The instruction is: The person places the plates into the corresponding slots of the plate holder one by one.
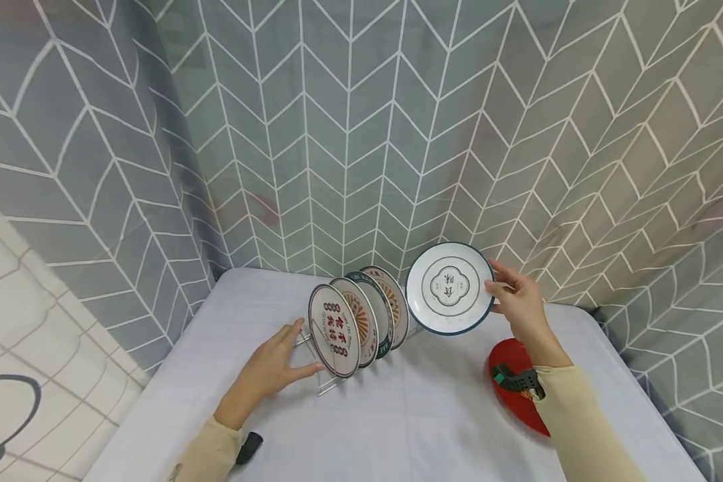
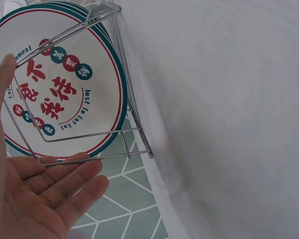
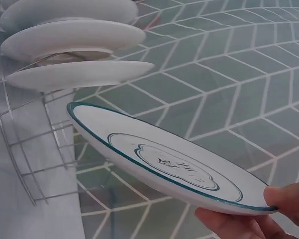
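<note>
Between its thumb and fingers, my right hand (image 1: 521,308) pinches the edge of a white plate (image 1: 450,288) with a blue-green rim and a dark printed emblem. That plate is tilted, to the right of a wire dish rack (image 1: 331,385). Several printed plates stand on edge in the rack; the leftmost plate (image 1: 334,330) bears red lettering. My left hand (image 1: 271,365) is spread at the rack's left end. In the left wrist view its thumb (image 2: 5,74) lies at a wire corner, with the fingers (image 2: 65,186) along the lower wire.
A red plate (image 1: 509,355) lies on the white-covered table (image 1: 434,428), partly hidden by my right wrist and sleeve. Grey patterned curtains (image 1: 361,134) hang behind the table and along both sides. Dark straps circle both wrists.
</note>
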A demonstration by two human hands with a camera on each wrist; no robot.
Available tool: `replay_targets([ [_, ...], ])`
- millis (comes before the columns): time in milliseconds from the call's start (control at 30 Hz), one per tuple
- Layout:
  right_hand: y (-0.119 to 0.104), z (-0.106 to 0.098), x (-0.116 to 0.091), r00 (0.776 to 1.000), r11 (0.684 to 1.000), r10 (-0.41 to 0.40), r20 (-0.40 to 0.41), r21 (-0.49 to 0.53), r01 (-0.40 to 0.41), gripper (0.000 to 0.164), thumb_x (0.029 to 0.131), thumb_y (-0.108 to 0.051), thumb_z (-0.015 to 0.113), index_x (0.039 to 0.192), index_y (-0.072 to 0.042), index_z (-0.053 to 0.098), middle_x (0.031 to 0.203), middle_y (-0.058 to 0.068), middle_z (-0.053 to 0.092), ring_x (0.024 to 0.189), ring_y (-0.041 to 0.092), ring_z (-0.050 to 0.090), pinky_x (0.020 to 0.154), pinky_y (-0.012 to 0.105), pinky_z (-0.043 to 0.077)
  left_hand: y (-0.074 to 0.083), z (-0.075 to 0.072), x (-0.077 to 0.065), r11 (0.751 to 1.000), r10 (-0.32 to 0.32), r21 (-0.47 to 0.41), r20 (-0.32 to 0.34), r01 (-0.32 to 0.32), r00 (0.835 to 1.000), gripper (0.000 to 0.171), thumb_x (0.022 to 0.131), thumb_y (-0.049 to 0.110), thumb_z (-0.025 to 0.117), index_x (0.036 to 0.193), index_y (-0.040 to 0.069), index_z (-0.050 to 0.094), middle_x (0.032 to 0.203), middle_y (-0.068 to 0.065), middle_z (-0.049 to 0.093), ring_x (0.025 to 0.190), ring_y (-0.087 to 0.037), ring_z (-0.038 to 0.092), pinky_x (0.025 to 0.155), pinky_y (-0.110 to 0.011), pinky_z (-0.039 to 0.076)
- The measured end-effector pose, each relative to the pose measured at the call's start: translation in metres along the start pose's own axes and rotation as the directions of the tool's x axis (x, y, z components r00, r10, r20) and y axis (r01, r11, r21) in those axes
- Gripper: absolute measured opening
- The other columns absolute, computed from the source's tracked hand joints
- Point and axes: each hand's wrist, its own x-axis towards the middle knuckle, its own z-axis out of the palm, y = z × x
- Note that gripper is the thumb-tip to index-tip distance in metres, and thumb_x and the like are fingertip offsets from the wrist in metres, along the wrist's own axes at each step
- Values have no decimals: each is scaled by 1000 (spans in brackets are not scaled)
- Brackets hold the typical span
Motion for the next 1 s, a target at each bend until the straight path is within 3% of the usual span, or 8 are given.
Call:
replay_targets([
  [67, 2, 7, 1, 1000, 1000, 3, 13, 4, -4, 52, 99, -9, 56, 149, -9, 42, 122, 21, 51, 82, -5, 61, 64, 21, 60, 1, 0, 0, 1000, 1, -1, 0, -1, 1000, 105, 74, 64, 74, 149, 0, 36, 140, -26, 52, 122, -42, 57, 100, -52, 51],
  [300, 2, 27, 5, 999, 1000, -14, 42, -21, 15, 50, 98, -6, 56, 147, -9, 46, 126, 25, 50, 81, -1, 61, 65, 21, 61, 2, -1, -1, 1000, 4, 14, -10, -4, 1000, 105, 74, 64, 74, 148, -1, 37, 139, -26, 53, 122, -42, 57, 99, -51, 52],
  [700, -1, 59, 14, 992, 985, -116, 44, -127, 121, 44, 96, -2, 58, 140, -8, 54, 122, 25, 56, 76, 13, 60, 57, 15, 54, 4, -4, 1, 1000, 1, 2, 5, -1, 1000, 105, 74, 63, 74, 148, -1, 37, 139, -25, 53, 122, -41, 57, 100, -51, 51],
  [867, -5, 76, 18, 979, 962, -187, 78, -189, 199, 42, 95, -3, 60, 137, -9, 58, 120, 24, 61, 72, 19, 60, 50, 19, 47, 4, -5, 1, 1000, -8, 1, 2, 8, 1000, 105, 74, 62, 75, 148, -1, 37, 139, -26, 52, 121, -42, 57, 100, -52, 51],
  [1000, -2, 91, 19, 976, 955, -184, 113, -216, 205, 41, 94, -3, 62, 134, -10, 61, 118, 23, 64, 70, 20, 58, 52, 21, 44, 3, -3, 0, 1000, -23, -3, 21, 23, 999, 106, 74, 65, 73, 149, 0, 36, 141, -25, 51, 124, -41, 56, 102, -52, 50],
])
